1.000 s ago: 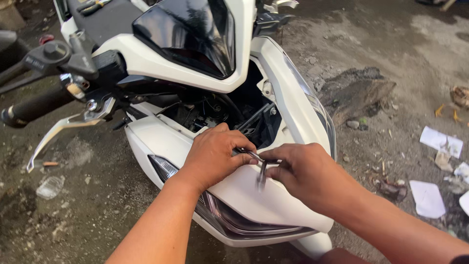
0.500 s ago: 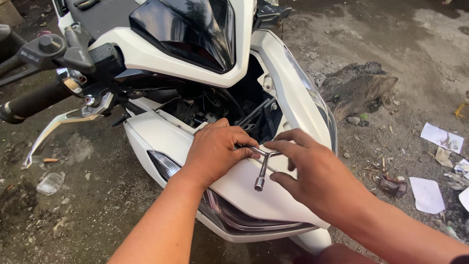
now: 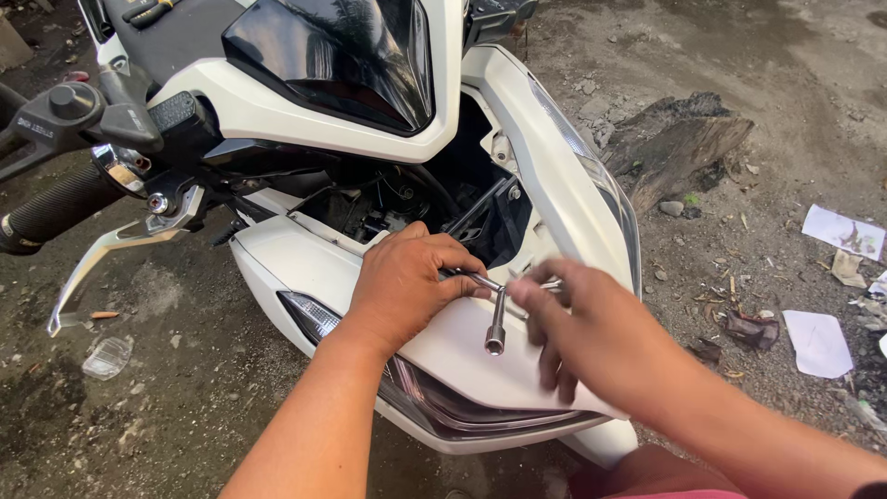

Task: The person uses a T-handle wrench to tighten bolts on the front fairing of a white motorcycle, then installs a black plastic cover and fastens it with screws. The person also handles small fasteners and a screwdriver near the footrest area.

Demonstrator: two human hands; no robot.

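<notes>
Three-armed socket wrench [image 3: 497,310] lies above the scooter's white front panel [image 3: 443,346], left hand [image 3: 407,282] clamped on one arm, right hand [image 3: 577,319] loosely open over another (blurred). Likely mid-turn; next needs steady regripping. Beyond the panel: handlebar [image 3: 55,208], dirt ground [image 3: 185,388], paper scraps [image 3: 818,342].

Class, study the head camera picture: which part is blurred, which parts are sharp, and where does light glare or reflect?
Head view: the right hand is smeared by motion blur; the left hand and the metal socket wrench are sharp; the dark windscreen reflects its surroundings; soft daylight, no hard shadows on the dirt ground.
</notes>
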